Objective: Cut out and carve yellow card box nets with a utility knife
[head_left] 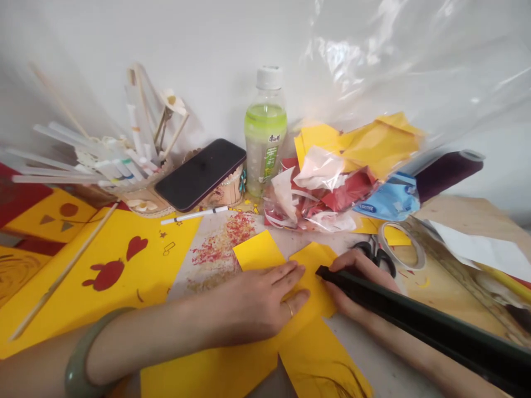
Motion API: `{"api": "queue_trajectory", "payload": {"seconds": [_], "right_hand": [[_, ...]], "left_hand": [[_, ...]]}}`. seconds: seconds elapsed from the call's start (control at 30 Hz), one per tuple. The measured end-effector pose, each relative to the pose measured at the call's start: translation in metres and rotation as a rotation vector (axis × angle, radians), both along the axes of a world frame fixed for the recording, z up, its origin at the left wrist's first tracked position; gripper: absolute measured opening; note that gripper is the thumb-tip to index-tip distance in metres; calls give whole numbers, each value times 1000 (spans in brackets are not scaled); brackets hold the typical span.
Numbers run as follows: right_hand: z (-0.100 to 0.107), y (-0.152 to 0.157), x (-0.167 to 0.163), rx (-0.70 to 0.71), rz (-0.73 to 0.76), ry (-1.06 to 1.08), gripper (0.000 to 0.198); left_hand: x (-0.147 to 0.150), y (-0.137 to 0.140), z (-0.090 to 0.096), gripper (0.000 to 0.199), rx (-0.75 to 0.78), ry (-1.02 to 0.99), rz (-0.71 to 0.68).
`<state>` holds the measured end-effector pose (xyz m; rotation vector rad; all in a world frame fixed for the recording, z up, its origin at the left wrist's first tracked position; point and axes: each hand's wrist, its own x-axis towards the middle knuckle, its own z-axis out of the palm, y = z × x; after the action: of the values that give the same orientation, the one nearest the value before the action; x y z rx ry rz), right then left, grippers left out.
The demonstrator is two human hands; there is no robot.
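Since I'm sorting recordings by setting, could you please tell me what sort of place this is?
Probably a paper-craft table set against a wall: the yellow paper, marker pens and scissors suggest it.

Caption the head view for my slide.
Left hand resting on yellow paper, right hand partly hidden behind a long black object, bottle of green drink beyond.

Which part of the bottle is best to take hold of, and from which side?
Best, I think, by its narrow neck, from above: the bottle stands upright and tapers below its white cap, while the phone crowds its left side and the plastic bag its right.
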<state>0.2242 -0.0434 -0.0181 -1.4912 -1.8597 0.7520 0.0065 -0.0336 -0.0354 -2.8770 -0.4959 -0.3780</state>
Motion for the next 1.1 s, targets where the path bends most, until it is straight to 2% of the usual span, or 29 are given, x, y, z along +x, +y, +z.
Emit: {"api": "queue_trajectory", "payload": {"seconds": [0.1, 0.23, 0.4, 0.6, 0.8, 0.97, 1.1], "right_hand": [[-6, -3, -2, 32, -33, -4, 6], [-8, -6, -1, 81, 17, -52, 7], [-9, -4, 2, 145, 53, -95, 9], [-7, -1, 8, 223, 210, -157, 19], [-14, -6, 5, 286, 223, -202, 16], [-14, -7, 6, 293, 308, -233, 23], [-10, -7, 8, 238, 316, -210, 22]], "left_hand": [[0, 2, 2, 37, -59, 43, -16], [-2, 4, 4, 38, -121, 65, -12], [-3, 6, 5, 36, -146, 73, 21], [-2, 6, 5, 35, -163, 33, 0], [-1, 3, 5, 37, -153, 62, 12], [0, -1, 7, 41, -177, 93, 28], [1, -1, 7, 40, -173, 87, 36]]}}
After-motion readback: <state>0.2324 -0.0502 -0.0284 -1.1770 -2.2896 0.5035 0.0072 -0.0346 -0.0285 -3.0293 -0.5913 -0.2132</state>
